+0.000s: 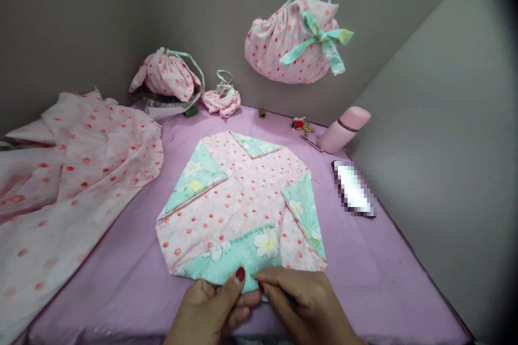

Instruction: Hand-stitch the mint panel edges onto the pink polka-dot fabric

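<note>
A pink dotted fabric piece (243,199) lies spread on the table, with mint-green floral corners folded inward on its sides. The near mint-green flap (243,248) is lifted slightly at the front edge. My left hand (214,307) grips that edge, thumb on top and fingers beneath. Close beside it, my right hand (303,302) is closed in a pinch at the same flap. Whatever sits between the right fingertips is too small or hidden to make out.
Pink dotted cloth (81,161) covers the table's left side. Small drawstring pouches (168,75) sit at the back, and a bigger bag (291,43) with a mint bow hangs above. A pink bottle (343,129), small scissors (311,143), thread spools (262,112) and a phone (352,188) are along the back and right.
</note>
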Tool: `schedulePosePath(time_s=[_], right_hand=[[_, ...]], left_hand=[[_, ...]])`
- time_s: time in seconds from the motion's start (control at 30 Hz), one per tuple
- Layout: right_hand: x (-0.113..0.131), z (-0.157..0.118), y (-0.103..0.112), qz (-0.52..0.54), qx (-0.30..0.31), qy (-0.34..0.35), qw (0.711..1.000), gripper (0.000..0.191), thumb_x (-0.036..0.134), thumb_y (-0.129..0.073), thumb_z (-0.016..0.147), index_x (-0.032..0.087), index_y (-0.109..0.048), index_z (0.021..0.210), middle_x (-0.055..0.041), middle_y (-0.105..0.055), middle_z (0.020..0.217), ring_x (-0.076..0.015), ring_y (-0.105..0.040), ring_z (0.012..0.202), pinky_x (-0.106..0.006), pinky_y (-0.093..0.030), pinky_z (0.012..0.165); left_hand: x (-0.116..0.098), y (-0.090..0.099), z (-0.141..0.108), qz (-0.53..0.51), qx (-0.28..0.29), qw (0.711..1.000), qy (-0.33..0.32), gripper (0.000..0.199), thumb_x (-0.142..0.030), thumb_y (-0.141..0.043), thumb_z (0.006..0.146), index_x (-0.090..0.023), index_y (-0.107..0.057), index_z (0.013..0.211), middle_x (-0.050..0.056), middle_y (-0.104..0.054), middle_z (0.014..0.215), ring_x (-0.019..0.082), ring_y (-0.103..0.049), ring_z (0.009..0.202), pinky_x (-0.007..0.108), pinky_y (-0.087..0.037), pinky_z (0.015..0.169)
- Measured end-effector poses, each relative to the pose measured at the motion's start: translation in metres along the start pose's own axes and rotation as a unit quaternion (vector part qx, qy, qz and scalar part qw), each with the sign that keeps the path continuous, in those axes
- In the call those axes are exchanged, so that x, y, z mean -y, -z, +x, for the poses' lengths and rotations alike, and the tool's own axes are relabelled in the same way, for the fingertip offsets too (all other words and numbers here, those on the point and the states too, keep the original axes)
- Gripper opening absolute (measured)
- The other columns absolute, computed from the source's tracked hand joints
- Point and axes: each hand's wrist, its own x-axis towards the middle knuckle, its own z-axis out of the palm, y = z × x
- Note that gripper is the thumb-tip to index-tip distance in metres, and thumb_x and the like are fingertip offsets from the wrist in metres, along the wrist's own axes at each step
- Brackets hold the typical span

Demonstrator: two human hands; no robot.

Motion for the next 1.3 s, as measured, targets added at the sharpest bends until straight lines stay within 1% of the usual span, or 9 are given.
schedulePosePath(time_s=[0.2, 0.43, 0.6, 0.7, 0.8, 0.93, 1.13, 1.2, 1.3], right_hand=[[0.002, 0.003, 0.002, -0.055, 0.027, 0.002, 0.998, 0.030, 0.019, -0.036, 0.086, 0.017, -0.060, 0.069, 0.0008, -0.058, 0.054, -0.0091, -0.053, 0.047, -0.017, -0.037, 0.045], [0.007, 0.008, 0.007, -0.169, 0.046, 0.033, 0.984, 0.028, 0.018, -0.034, 0.083, 0.018, -0.052, 0.062, 0.0015, -0.057, 0.049, -0.0101, -0.055, 0.042, -0.021, -0.028, 0.040], [0.008, 0.010, 0.004, -0.260, 0.041, 0.074, 0.962, 0.012, 0.009, -0.044, 0.067, 0.018, -0.051, 0.063, 0.0017, -0.057, 0.046, -0.0128, -0.054, 0.036, -0.027, -0.019, 0.037], [0.008, 0.011, 0.001, -0.274, 0.041, 0.085, 0.957, 0.016, 0.007, -0.044, 0.058, 0.018, -0.052, 0.066, 0.0013, -0.059, 0.048, -0.0139, -0.054, 0.036, -0.028, -0.017, 0.037], [0.007, 0.010, -0.002, -0.253, 0.027, 0.073, 0.964, 0.014, 0.010, -0.040, 0.067, 0.018, -0.052, 0.065, 0.0006, -0.057, 0.047, -0.0139, -0.054, 0.036, -0.027, -0.019, 0.037], [0.004, 0.004, -0.003, -0.163, 0.021, 0.025, 0.986, 0.028, 0.015, -0.030, 0.084, 0.018, -0.053, 0.068, 0.0006, -0.057, 0.051, -0.0120, -0.055, 0.043, -0.022, -0.030, 0.042], [0.001, 0.001, -0.001, -0.005, 0.026, -0.033, 0.999, 0.022, 0.019, -0.036, 0.085, 0.019, -0.058, 0.078, 0.0009, -0.060, 0.061, -0.0101, -0.056, 0.053, -0.018, -0.038, 0.051], [0.000, 0.002, -0.001, 0.033, 0.030, -0.048, 0.998, 0.022, 0.019, -0.038, 0.085, 0.018, -0.058, 0.077, 0.0007, -0.060, 0.062, -0.0099, -0.056, 0.055, -0.017, -0.038, 0.052], [-0.003, 0.003, -0.004, 0.083, 0.033, -0.064, 0.994, 0.020, 0.019, -0.040, 0.085, 0.017, -0.059, 0.078, 0.0009, -0.059, 0.063, -0.0097, -0.054, 0.056, -0.017, -0.039, 0.053]], left_hand=[[-0.001, -0.003, -0.003, 0.014, -0.015, 1.000, -0.002, 0.032, -0.041, -0.081, 0.046, -0.016, -0.071, 0.064, 0.003, -0.073, 0.065, 0.016, -0.066, 0.066, 0.020, -0.048, 0.057], [-0.001, -0.005, -0.002, 0.015, -0.017, 1.000, -0.020, 0.031, -0.037, -0.081, 0.048, -0.016, -0.070, 0.069, 0.002, -0.073, 0.064, 0.015, -0.065, 0.060, 0.019, -0.046, 0.051], [-0.001, -0.002, -0.001, 0.028, 0.003, 1.000, -0.010, 0.033, -0.039, -0.080, 0.049, -0.016, -0.071, 0.070, 0.003, -0.073, 0.066, 0.015, -0.066, 0.061, 0.019, -0.046, 0.053], [0.000, -0.002, -0.002, 0.024, 0.020, 0.999, -0.013, 0.035, -0.038, -0.080, 0.049, -0.016, -0.071, 0.074, 0.002, -0.073, 0.065, 0.012, -0.063, 0.055, 0.017, -0.044, 0.050], [0.000, -0.002, -0.002, 0.027, 0.021, 0.999, -0.022, 0.032, -0.038, -0.078, 0.053, -0.017, -0.071, 0.077, 0.002, -0.073, 0.067, 0.011, -0.062, 0.054, 0.017, -0.044, 0.049], [-0.002, -0.003, -0.003, 0.035, 0.024, 0.999, -0.014, 0.034, -0.041, -0.078, 0.053, -0.015, -0.072, 0.074, 0.005, -0.074, 0.070, 0.013, -0.063, 0.057, 0.018, -0.043, 0.050], [-0.004, -0.003, -0.003, 0.019, 0.015, 1.000, -0.004, 0.034, -0.040, -0.078, 0.052, -0.015, -0.071, 0.074, 0.006, -0.073, 0.074, 0.016, -0.066, 0.065, 0.019, -0.044, 0.053], [-0.003, -0.003, -0.004, 0.015, 0.005, 1.000, 0.000, 0.035, -0.040, -0.080, 0.049, -0.016, -0.070, 0.074, 0.004, -0.073, 0.072, 0.014, -0.065, 0.062, 0.017, -0.043, 0.049], [-0.002, -0.002, -0.004, 0.012, 0.002, 1.000, -0.002, 0.033, -0.040, -0.080, 0.048, -0.016, -0.069, 0.068, 0.001, -0.070, 0.058, 0.010, -0.060, 0.051, 0.015, -0.041, 0.045]])
